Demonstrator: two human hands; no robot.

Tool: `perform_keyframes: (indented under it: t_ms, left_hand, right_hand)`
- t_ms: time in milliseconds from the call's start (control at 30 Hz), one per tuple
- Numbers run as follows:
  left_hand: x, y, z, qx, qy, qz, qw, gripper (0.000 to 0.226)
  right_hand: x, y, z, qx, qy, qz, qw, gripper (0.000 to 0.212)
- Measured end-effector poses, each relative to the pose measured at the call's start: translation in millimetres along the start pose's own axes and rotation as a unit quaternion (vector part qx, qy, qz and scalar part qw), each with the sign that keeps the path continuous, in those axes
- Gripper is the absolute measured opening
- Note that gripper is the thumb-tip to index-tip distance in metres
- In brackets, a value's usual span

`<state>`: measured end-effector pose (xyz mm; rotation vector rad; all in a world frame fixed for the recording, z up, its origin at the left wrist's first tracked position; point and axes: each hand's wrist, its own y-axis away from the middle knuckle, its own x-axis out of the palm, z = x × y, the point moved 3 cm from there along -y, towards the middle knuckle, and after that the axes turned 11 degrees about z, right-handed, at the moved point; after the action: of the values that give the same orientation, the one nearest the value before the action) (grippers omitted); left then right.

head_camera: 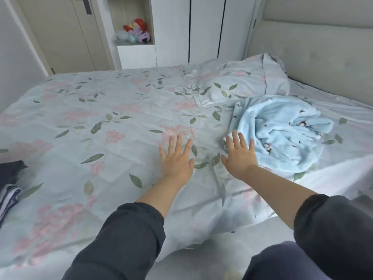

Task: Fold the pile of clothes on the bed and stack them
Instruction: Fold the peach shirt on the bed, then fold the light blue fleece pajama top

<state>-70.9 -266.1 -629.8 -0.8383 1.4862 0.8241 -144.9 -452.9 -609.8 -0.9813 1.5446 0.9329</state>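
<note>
A crumpled light-blue fleece garment (282, 132) with small penguin prints lies bunched on the right side of the bed (101, 122). My right hand (239, 153) stretches out with spread, straight fingers, its fingertips at the garment's left edge. My left hand (177, 156) lies flat with fingers spread on the floral sheet, just left of the right hand and apart from the garment. Neither hand holds anything. At the left edge of the view lie dark clothes (10, 170) and a striped piece (9, 197), partly cut off.
A floral pillow (242, 79) sits behind the blue garment near the padded headboard (314, 57). White wardrobe doors (205, 29) and a shelf niche with plush toys (135, 32) stand beyond the bed. A door (60, 33) is at the back left.
</note>
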Motion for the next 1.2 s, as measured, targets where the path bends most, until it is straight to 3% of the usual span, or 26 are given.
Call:
perform_keyframes:
  t_ms: [167, 333, 433, 500, 567, 633, 733, 800, 833, 900, 967, 1033, 1133, 1200]
  left_hand:
    - [63.3, -1.5, -15.0, -0.009, 0.011, 0.095, 0.995, 0.058]
    - [84.1, -7.6, -13.7, -0.019, 0.022, 0.084, 0.996, 0.060]
    - [84.7, -13.4, -14.0, -0.014, 0.026, 0.076, 0.997, 0.061]
    - [85.6, -15.0, -14.2, -0.013, 0.031, 0.071, 0.997, 0.061]
    - [85.6, -16.2, -14.1, -0.011, 0.035, 0.063, 0.997, 0.059]
    - [84.5, -15.5, -12.8, -0.011, 0.054, 0.041, 0.998, 0.057]
    - [79.8, -13.4, -10.4, -0.015, 0.143, -0.028, 0.989, 0.052]
    - [76.0, -12.2, -9.1, -0.023, 0.202, -0.068, 0.977, 0.051]
    - [74.9, -11.3, -8.7, -0.026, 0.214, -0.075, 0.974, 0.052]
    - [74.7, -10.6, -8.6, -0.028, 0.199, -0.067, 0.977, 0.053]
    - [76.4, -12.1, -8.7, -0.029, 0.169, -0.044, 0.984, 0.057]
    - [77.9, -13.9, -9.1, -0.030, 0.145, -0.022, 0.989, 0.061]
    - [80.2, -14.7, -10.5, -0.032, 0.121, 0.000, 0.992, 0.064]
    - [81.6, -15.5, -9.6, -0.037, 0.110, 0.003, 0.993, 0.065]
  right_hand:
    - [41.1, -8.8, -54.3, 0.062, -0.029, 0.058, 0.996, 0.074]
    - [73.1, -29.5, -90.1, 0.157, -0.156, 0.093, 0.971, 0.082]
    - [84.8, -43.6, -103.6, 0.237, -0.254, 0.059, 0.936, 0.080]
    - [84.6, -52.3, -109.1, 0.254, -0.257, 0.037, 0.932, 0.067]
    - [77.1, -57.6, -111.1, 0.259, -0.258, 0.040, 0.930, 0.040]
    - [63.5, -56.6, -95.4, 0.220, -0.302, 0.018, 0.927, 0.021]
    - [33.8, -44.8, -21.2, -0.019, -0.339, -0.097, 0.936, 0.012]
    - [19.5, -32.9, 21.4, -0.144, -0.299, -0.178, 0.926, 0.012]
    - [16.5, -32.9, 28.9, -0.160, -0.263, -0.215, 0.927, 0.014]
    - [17.3, -49.2, 18.1, -0.109, -0.205, -0.239, 0.943, 0.029]
    - [23.7, -75.6, -16.7, 0.015, -0.201, -0.162, 0.966, 0.071]
    - [34.2, -96.4, -59.2, 0.125, -0.211, -0.060, 0.968, 0.103]
    - [56.3, -109.6, -111.3, 0.197, -0.324, 0.053, 0.924, 0.111]
    - [65.3, -114.4, -122.7, 0.193, -0.405, 0.056, 0.892, 0.102]
